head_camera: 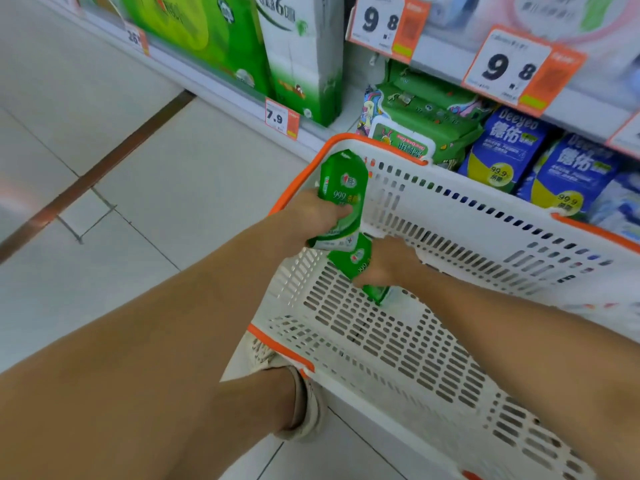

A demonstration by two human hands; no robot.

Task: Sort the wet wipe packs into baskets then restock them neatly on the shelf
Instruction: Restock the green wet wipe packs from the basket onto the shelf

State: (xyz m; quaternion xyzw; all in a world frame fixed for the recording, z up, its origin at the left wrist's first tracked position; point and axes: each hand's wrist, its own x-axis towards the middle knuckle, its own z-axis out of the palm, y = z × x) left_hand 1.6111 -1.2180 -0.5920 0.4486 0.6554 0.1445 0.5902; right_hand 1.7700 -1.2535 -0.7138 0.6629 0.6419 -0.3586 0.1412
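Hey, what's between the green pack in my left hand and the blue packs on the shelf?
In the head view, the white basket's slotted far wall with its orange rim stands between the green pack and the blue packs.

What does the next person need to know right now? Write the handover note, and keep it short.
Left hand: grips a green wipe pack, raised at the basket's far corner.
Right hand: grips a second green pack, low inside the basket.
Basket: white with orange rim, on the floor against the shelf; no other packs show inside it.
Shelf: green packs and blue packs already stand on it.
Left: shelve these two packs neatly.
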